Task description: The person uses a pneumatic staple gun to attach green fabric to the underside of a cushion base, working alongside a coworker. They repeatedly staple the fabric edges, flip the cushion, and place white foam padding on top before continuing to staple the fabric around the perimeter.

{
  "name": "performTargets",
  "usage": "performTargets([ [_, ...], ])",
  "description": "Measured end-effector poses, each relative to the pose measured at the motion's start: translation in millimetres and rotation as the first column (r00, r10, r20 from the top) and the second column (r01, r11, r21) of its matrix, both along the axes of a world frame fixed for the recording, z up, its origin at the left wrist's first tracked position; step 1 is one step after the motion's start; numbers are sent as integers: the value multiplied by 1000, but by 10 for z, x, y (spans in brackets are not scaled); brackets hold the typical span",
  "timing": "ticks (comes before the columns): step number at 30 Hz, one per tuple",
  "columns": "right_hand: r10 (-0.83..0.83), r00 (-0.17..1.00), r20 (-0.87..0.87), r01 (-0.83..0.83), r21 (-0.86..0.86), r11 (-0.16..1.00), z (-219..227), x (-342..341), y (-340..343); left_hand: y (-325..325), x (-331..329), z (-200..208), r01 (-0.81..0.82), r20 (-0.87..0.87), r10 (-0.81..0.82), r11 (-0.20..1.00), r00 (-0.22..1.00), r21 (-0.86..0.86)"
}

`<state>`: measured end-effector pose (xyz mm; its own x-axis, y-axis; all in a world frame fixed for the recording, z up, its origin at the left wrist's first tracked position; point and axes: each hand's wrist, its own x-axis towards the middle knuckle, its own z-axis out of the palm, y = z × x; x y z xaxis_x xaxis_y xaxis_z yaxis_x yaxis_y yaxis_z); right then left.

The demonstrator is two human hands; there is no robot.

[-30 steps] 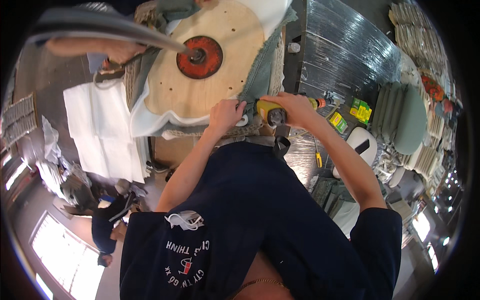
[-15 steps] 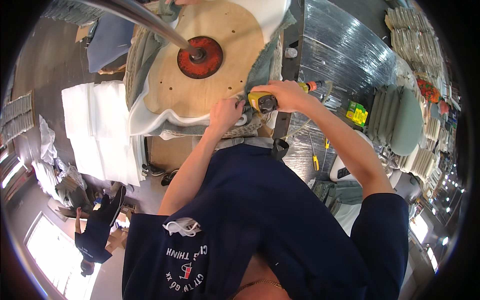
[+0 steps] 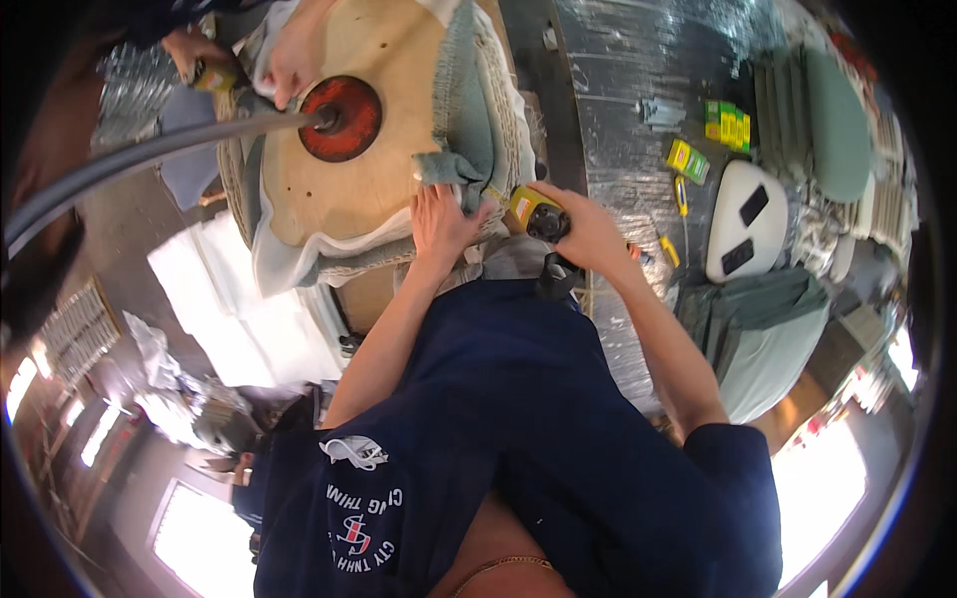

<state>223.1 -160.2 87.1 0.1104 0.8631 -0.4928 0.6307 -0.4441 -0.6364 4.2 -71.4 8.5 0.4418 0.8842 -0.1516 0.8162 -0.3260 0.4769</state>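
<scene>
Currently we have our left hand [image 3: 441, 221] flat on the grey-green fabric [image 3: 465, 130] folded over the edge of the round plywood seat base [image 3: 384, 189], fingers spread wide and pressing down, gripping nothing. Our right hand [image 3: 588, 234] is wrapped tight around the yellow-and-black handheld stapler tool [image 3: 536, 212], nose just beside the fabric edge, close to our left fingertips. The base lies upside down on the bench, with a red round metal plate [image 3: 342, 118] at its centre and a dark metal tube [image 3: 150, 159] running off to the left from it. Woven wicker rim [image 3: 498, 90] shows along the right side of the base, and white padding [image 3: 289, 264] hangs below its near edge.

Across the base, another person's hands [image 3: 289, 60] rest on the far rim; one holds a small yellowish tool [image 3: 211, 76].

To our right: silver foil-covered worktop [image 3: 638, 60], with small yellow and green boxes [image 3: 726, 122] on it, a white seat panel with two black pads [image 3: 748, 221], and a stack of grey-green cushions [image 3: 832, 125] well apart from our hands.
</scene>
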Motion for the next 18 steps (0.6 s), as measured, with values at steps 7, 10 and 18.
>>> performTargets([
  [7, -562, 807, -184, 563, -50, 825, -331, -853, -649, 276, 188, -183, 124, -238, -68, 965, 969, 232],
  [10, -652, 750, -110, 657, 13, 753, -437, -1093, -690, 455, 319, -194, 156, -161, -133, 979, 978, 135],
  [18, -822, 510, -255, 860, 117, 497, -491, -1427, -706, 649, 325, -314, 392, -43, -390, 907, 920, 155],
])
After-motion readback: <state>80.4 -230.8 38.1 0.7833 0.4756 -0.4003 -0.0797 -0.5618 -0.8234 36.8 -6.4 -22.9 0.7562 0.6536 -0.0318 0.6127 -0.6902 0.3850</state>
